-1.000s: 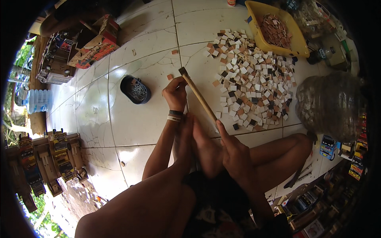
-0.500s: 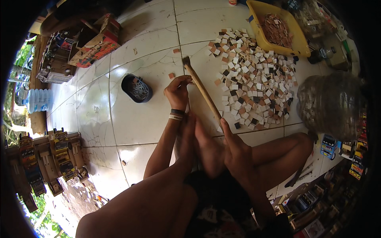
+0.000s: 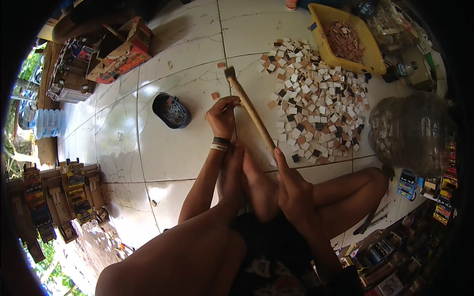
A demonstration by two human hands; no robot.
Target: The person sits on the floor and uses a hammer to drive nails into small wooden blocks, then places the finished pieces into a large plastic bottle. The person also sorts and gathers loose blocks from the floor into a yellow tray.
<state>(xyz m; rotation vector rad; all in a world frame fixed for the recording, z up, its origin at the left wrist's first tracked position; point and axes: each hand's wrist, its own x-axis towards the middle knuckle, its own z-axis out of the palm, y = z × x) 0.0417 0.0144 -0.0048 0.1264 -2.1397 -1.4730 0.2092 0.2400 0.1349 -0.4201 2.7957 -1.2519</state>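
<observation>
My right hand [image 3: 296, 195] is wrapped round the lower end of a hammer's wooden handle [image 3: 254, 116]. The hammer slants up and to the left, and its dark head [image 3: 230, 73] is above and beyond my left hand [image 3: 220, 118]. That left hand has thumb and forefinger pinched close to the handle; whatever is between the fingertips is too small to make out. To its left stands a dark oval tub [image 3: 171, 111] full of nails. Many small square pieces [image 3: 321, 106] in white, brown and black lie spread on the floor to the right.
A yellow basin [image 3: 315, 37] of brown pieces stands at the far right, near a big clear plastic bottle [image 3: 412, 130]. A worn carton [image 3: 121, 54] is far left. Wooden toy trucks [image 3: 74, 192] line the left edge; more toy vehicles [image 3: 382, 249] are at lower right.
The hammer head has shifted very slightly up and to the left. Both hands keep nearly the same place and grip.
</observation>
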